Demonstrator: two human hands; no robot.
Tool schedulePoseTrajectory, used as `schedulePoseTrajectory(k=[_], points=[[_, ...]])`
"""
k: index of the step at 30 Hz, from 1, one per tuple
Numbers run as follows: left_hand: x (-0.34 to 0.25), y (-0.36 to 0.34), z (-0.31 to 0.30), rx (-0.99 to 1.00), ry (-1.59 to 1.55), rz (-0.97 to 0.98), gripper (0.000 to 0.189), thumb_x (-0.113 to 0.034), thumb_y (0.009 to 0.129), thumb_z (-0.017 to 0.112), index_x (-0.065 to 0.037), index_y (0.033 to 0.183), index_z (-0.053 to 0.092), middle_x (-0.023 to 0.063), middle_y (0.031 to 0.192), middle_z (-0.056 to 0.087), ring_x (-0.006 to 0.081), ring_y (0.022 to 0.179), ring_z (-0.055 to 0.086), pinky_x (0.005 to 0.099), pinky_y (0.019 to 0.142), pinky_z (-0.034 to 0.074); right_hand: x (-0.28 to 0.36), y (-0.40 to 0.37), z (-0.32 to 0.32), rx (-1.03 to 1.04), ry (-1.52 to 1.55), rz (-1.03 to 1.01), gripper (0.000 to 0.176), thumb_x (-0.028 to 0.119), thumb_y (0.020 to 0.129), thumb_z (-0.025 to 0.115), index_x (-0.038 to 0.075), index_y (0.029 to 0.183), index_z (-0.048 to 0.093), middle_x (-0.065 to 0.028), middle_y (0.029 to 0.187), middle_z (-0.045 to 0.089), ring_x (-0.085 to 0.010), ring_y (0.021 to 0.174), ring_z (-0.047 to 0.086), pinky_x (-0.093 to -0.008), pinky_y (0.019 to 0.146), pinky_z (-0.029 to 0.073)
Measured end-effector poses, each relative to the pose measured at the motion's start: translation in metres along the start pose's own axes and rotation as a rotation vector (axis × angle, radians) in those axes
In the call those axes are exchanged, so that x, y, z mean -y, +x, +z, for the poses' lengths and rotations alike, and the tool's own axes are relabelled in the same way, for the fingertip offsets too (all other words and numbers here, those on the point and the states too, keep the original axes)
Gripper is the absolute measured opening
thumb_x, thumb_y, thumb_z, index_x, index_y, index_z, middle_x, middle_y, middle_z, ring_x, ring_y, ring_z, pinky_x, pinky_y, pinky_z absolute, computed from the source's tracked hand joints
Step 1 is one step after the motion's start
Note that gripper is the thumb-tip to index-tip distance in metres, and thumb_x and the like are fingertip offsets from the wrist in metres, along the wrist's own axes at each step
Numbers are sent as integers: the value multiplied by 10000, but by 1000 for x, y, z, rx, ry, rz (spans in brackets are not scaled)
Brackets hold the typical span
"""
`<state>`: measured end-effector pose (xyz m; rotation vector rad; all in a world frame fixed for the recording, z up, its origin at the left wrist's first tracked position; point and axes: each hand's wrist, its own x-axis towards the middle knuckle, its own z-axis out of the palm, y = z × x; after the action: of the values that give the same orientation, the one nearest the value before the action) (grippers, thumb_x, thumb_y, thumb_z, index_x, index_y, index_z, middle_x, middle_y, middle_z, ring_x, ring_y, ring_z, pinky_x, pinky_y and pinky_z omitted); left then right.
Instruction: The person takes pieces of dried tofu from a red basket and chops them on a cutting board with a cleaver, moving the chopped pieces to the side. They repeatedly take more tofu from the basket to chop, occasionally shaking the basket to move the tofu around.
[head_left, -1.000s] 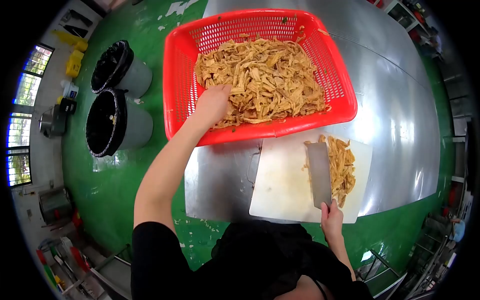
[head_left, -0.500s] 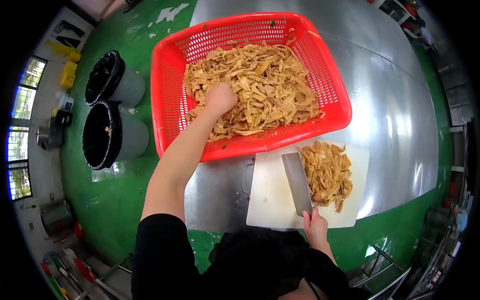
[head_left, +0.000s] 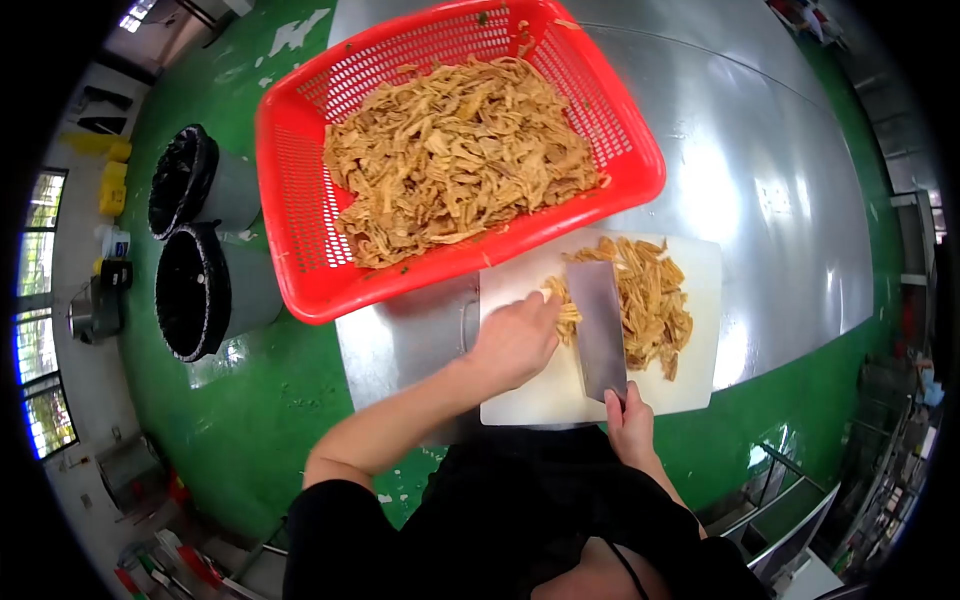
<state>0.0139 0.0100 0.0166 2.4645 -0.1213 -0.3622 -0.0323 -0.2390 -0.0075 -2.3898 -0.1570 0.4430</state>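
Note:
My right hand (head_left: 630,428) is wrapped round the handle of a wide-bladed cleaver (head_left: 598,325), which stands over the white cutting board (head_left: 650,395). To the left of the blade, my left hand (head_left: 516,342) has its fingers closed on a small bunch of yellow-brown food strips (head_left: 564,312) at the board. A larger heap of the same strips (head_left: 652,305) lies on the board just right of the cleaver. Beyond the board, a red perforated basket (head_left: 285,230) holds a big pile of these strips (head_left: 465,150).
Basket and board rest on a shiny metal table (head_left: 760,230). Two grey bins with black liners, a farther bin (head_left: 232,190) and a nearer bin (head_left: 250,295), stand on the green floor (head_left: 250,410) at left. A metal handle (head_left: 470,325) shows beside the board.
My left hand has left the basket and come down to the board with a bunch of strips. The cleaver stays in my right hand, beside the heap. The view has shifted.

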Motion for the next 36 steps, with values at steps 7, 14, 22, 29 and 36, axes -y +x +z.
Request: schedulePoseTrajectory(k=[7, 14, 22, 29, 36], points=[[26, -18, 89, -547, -92, 86, 391, -38, 737, 622, -8, 1114, 519, 165, 964, 539, 331, 897, 528, 396, 790, 455, 19, -14, -9, 44, -170, 39, 160, 194, 918, 516, 43, 886, 475, -222, 671, 584, -430, 634, 569, -500, 547, 435], [58, -17, 111, -420, -12, 207, 344, -48, 718, 666, -31, 1045, 561, 140, 1022, 545, 316, 920, 542, 383, 779, 478, 29, 25, 24, 160, -351, -78, 162, 177, 902, 509, 26, 897, 452, -208, 650, 586, -412, 612, 578, -502, 560, 451], [10, 32, -66, -754, -25, 306, 299, -86, 773, 672, -14, 1055, 605, 156, 1041, 615, 337, 966, 591, 392, 832, 485, 22, 2, -10, 197, -199, -132, 163, 193, 898, 515, 39, 877, 462, -179, 628, 588, -391, 580, 583, -493, 548, 465], [93, 169, -50, -240, 567, 229, 164, -114, 781, 603, -6, 905, 615, 170, 893, 623, 326, 865, 618, 407, 756, 505, 17, 3, 4, 216, -267, -120, 189, 214, 911, 511, 48, 831, 472, -163, 599, 577, -384, 552, 577, -484, 524, 459], [114, 158, -146, -195, -550, -136, 248, -124, 874, 553, -23, 1083, 641, 79, 943, 669, 172, 767, 619, 290, 713, 486, 3, 7, -6, 131, -256, 34, 215, 220, 889, 572, 21, 869, 492, -207, 632, 591, -413, 597, 578, -478, 526, 445]])
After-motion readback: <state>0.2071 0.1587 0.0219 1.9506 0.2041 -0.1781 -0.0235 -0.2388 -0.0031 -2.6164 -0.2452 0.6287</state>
